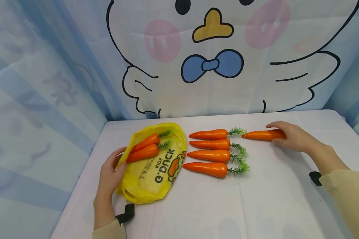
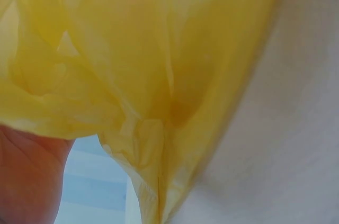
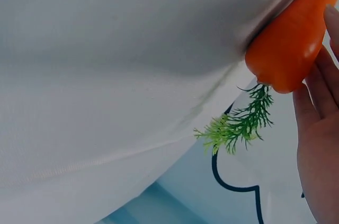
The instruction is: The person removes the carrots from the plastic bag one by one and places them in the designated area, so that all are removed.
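Note:
At the right of the table my right hand (image 1: 296, 136) holds a toy carrot (image 1: 263, 135) between thumb and fingers, its tip pointing left. In the right wrist view the carrot's (image 3: 288, 49) thick end and green fronds (image 3: 238, 121) show beside the hand (image 3: 323, 144). My left hand (image 1: 110, 174) grips the left edge of a yellow plastic bag (image 1: 149, 172) printed with "KIDS G.DUCK". Two carrots (image 1: 146, 151) lie at the bag's mouth, their tips hidden toward the hand. The bag (image 2: 175, 38) fills most of the left wrist view, with part of the hand (image 2: 32, 176) beneath it.
Several carrots (image 1: 210, 144) lie in a column between the bag and my right hand, green tops to the right. A white cloth (image 1: 197, 209) covers the table. Behind it hangs a curtain (image 1: 212, 96) with a cartoon figure; another curtain (image 1: 42, 132) hangs at the left.

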Available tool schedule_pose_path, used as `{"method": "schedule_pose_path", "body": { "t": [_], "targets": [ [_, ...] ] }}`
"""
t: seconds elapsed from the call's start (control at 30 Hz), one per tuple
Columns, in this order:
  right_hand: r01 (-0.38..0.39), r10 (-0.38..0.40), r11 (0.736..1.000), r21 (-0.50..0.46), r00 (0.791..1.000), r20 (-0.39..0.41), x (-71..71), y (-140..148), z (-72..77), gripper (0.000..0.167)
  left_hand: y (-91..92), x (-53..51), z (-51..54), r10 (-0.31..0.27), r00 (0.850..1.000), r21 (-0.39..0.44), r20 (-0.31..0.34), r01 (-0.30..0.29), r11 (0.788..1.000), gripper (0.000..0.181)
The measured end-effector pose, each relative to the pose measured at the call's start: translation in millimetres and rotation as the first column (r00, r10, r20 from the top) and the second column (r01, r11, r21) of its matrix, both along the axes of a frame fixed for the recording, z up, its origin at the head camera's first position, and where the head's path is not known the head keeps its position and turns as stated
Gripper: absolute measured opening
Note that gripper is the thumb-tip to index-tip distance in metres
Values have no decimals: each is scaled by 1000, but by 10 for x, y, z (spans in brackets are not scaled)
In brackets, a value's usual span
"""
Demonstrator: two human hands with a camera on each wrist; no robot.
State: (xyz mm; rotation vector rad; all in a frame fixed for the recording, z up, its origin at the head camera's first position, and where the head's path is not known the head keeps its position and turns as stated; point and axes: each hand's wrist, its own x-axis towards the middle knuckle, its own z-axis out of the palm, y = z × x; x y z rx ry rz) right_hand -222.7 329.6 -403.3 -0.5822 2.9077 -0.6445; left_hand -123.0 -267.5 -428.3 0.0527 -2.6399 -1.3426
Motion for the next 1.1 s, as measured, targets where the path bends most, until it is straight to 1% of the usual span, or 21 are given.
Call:
{"method": "schedule_pose_path", "body": {
  "t": [0.27,0.47,0.73,0.9,1.1],
  "targets": [
    [18,-20,999,-44,999,-50,33,-168,99,54,-9,-2,-7,-2,1000,-3,-8,2,1000,52],
    [9,-13,999,-46,996,-89,27,-318,181,56,-10,-12,-6,-6,1000,-2,-10,6,1000,52],
    [3,-9,998,-57,995,-97,-4,-512,273,59,-13,-17,-14,-9,1000,-5,-14,9,1000,52],
    [-31,23,996,-80,994,-109,-16,-689,333,57,-12,-16,-19,-7,1000,-1,-23,7,1000,52],
    [-116,99,986,-121,985,-139,-50,-929,393,58,-4,-11,-26,0,1000,4,-17,0,1000,52]
  ]
}}
